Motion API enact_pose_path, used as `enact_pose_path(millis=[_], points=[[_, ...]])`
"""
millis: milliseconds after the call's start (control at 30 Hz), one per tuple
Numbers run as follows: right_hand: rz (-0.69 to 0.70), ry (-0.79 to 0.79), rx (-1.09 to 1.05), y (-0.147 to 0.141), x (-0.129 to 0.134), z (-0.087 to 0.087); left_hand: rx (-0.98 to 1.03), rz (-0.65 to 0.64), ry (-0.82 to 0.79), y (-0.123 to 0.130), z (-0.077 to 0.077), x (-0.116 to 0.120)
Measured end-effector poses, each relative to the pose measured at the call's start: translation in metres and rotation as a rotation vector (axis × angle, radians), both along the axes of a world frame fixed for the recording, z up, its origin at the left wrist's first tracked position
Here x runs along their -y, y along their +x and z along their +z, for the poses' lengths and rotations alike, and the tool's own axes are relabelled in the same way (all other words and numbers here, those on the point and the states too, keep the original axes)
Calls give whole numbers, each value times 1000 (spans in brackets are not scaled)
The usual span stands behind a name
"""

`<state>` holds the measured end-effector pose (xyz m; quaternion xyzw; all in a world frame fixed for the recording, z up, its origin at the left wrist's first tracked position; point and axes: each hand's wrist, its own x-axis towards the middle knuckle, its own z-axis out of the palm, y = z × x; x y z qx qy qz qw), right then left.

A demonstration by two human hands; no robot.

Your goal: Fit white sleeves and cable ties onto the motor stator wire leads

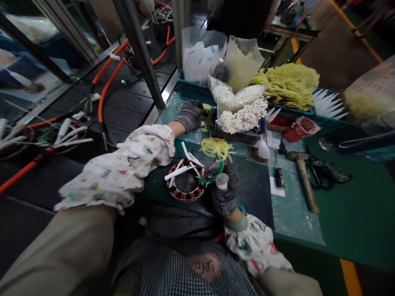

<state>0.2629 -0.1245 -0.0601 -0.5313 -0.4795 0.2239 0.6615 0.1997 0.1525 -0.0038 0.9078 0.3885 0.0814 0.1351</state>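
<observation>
My left hand (190, 115), in a grey knit glove, reaches forward over the bench beside pale yellow pieces (209, 117). Its fingers look slightly apart, and nothing is plainly seen in them. In the grey glove of my right hand (226, 191) is a curved green circuit board (219, 170), gripped at the right rim of a motor stator. A small white spool-like piece (222, 181) also shows against that hand. The ring-shaped stator (185, 195) lies flat on the bench, with dark red-brown windings and several white sleeved leads (179, 172) sticking up from it.
Yellow strips (216, 147) lie beyond the stator. White tubing pieces (242, 117) and yellow sheets (286, 84) fill bins at the back. A white-tipped bottle (263, 148), a screwdriver (279, 176), a hammer (305, 181) and black scissors (319, 172) lie right. A metal post (140, 53) stands left.
</observation>
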Motion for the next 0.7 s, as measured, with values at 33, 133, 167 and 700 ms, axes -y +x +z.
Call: enact_pose_path(millis=[33, 133, 167, 700], points=[[7, 22, -23, -1, 1, 1, -8, 7, 9, 7, 2, 1], [22, 61, -9, -3, 1, 5, 6, 13, 46, 13, 10, 7], [15, 73, -3, -3, 0, 6, 23, 10, 61, 11, 12, 10], [52, 116, 142, -4, 11, -11, 411, 177, -150, -83, 35, 58]])
